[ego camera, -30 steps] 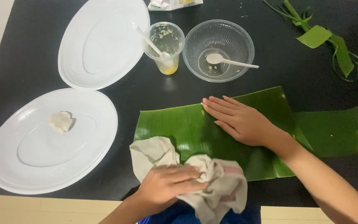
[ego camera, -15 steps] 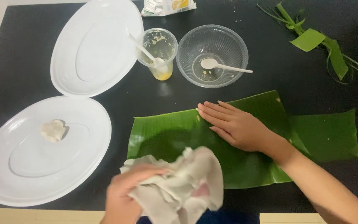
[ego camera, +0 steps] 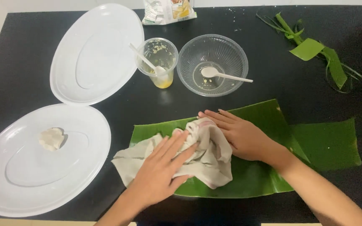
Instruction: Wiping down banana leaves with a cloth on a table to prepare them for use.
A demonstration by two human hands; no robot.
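**Both hands on the banana leaf, cloth under the left**

I see my left hand (ego camera: pixel 164 167) spread flat, fingers open, pressing a crumpled pale cloth (ego camera: pixel 197 157) onto the banana leaf (ego camera: pixel 265 175). My right hand (ego camera: pixel 241 136) lies open, palm down on the leaf, touching the cloth's far edge and gripping nothing. Beyond the leaf stand a clear plastic bowl (ego camera: pixel 212 65) with a white spoon and a plastic cup (ego camera: pixel 158 60) holding yellowish liquid, perhaps egg. Left of the leaf, an oval white plate (ego camera: pixel 42 161) carries a small pale lump (ego camera: pixel 51 138). All sit on the black surface (ego camera: pixel 17 62).
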